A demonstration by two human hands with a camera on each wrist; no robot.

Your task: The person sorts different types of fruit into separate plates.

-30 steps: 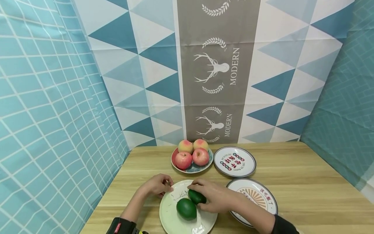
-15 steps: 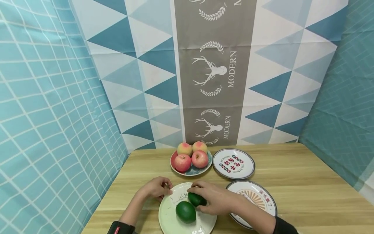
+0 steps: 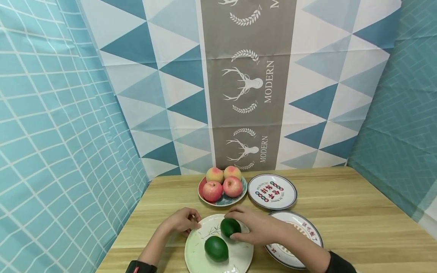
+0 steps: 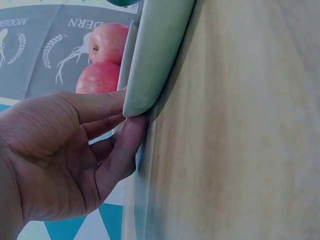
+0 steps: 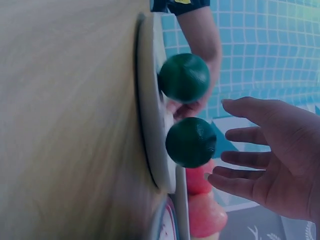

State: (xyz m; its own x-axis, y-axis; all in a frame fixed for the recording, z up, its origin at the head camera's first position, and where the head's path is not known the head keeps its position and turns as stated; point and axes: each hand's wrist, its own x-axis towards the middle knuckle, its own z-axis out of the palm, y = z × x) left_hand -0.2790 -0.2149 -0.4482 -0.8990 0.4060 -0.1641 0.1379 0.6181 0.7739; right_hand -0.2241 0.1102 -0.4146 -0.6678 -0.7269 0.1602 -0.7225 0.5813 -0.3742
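A pale round plate lies on the table in front of me, bearing two smooth, dark green egg-shaped fruits. My left hand pinches its left rim; in the left wrist view the plate's edge sits between thumb and fingers. The farther green fruit is beside the fingers of my right hand, and the nearer green fruit rests just in front of it. Seen from the right wrist, my right hand is spread with a gap between its fingertips and both fruits.
Behind stands a plate with two red apples and two peaches. To its right lies a white plate with red lettering. A second printed white plate is partly under my right forearm. Patterned cloth walls enclose the table.
My right hand has let go of the farther green fruit and drawn slightly back to the right, its fingers opening. The left hand keeps its place on the rim.
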